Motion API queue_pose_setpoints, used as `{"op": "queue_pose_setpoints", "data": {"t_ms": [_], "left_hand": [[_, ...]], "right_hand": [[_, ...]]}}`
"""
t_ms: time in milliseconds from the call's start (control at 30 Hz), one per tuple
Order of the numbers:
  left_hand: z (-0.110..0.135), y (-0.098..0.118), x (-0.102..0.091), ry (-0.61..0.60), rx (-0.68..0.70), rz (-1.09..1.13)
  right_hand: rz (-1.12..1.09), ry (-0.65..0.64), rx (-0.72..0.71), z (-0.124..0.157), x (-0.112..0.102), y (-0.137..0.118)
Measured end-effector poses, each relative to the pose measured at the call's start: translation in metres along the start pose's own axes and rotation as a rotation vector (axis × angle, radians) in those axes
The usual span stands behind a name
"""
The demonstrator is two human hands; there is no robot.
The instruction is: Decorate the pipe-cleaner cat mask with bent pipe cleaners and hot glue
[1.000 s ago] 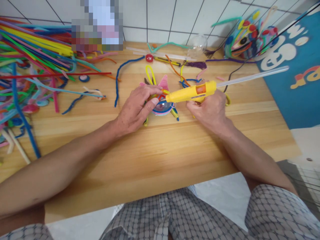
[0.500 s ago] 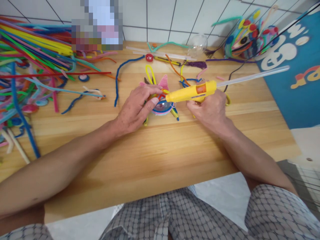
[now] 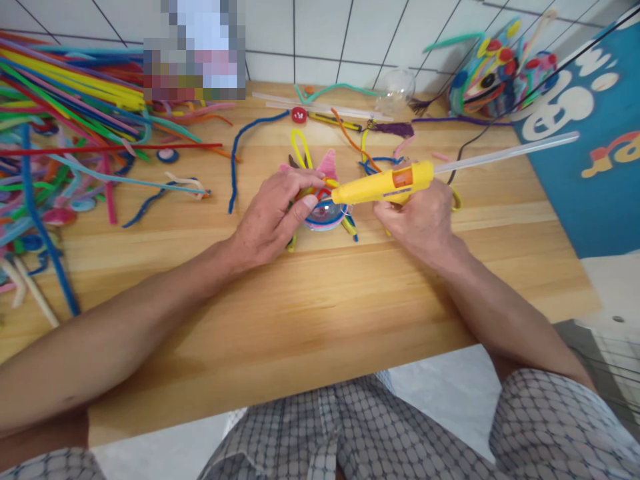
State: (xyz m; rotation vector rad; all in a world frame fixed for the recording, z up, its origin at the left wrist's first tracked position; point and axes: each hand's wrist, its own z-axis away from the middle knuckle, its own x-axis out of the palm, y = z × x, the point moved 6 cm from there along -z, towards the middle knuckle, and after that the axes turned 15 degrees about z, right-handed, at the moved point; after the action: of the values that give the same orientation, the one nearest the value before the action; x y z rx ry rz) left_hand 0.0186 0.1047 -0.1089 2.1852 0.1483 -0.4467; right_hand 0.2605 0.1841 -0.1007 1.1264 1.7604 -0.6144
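My right hand [image 3: 420, 217] is wrapped round the handle of a yellow glue gun [image 3: 383, 183], a long clear glue stick [image 3: 505, 152] jutting from its back end. The gun's nozzle points left, at a small craft figure [image 3: 325, 215] made of a clear plastic dome edged with blue and pink pipe cleaners. Pink pointed pieces and a yellow loop stick out at the figure's far side. My left hand [image 3: 273, 210] grips the figure from the left, thumb and fingers over its rim, hiding part of it. Whether the nozzle touches the figure I cannot tell.
Heaped pipe cleaners [image 3: 75, 87] cover the table's left side. Toward the tiled wall lie a blue pipe cleaner [image 3: 234, 157], a yellow cutter [image 3: 335, 121], a purple tassel [image 3: 393, 129] and a clear plastic ball [image 3: 397, 90]. A colourful finished figure [image 3: 485, 77] stands back right, beside a blue panel [image 3: 585, 180].
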Motion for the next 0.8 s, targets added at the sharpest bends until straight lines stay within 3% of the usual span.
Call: {"op": "queue_pose_setpoints", "data": {"t_ms": [533, 800], "left_hand": [[-0.0004, -0.0002, 0.0001, 0.001, -0.022, 0.003], [-0.0003, -0.001, 0.0, 0.004, -0.024, -0.001]], "right_hand": [[0.035, 0.145, -0.063, 0.0041, 0.0007, -0.0008], [0.026, 0.084, -0.041, 0.0027, 0.0019, 0.0004]]}}
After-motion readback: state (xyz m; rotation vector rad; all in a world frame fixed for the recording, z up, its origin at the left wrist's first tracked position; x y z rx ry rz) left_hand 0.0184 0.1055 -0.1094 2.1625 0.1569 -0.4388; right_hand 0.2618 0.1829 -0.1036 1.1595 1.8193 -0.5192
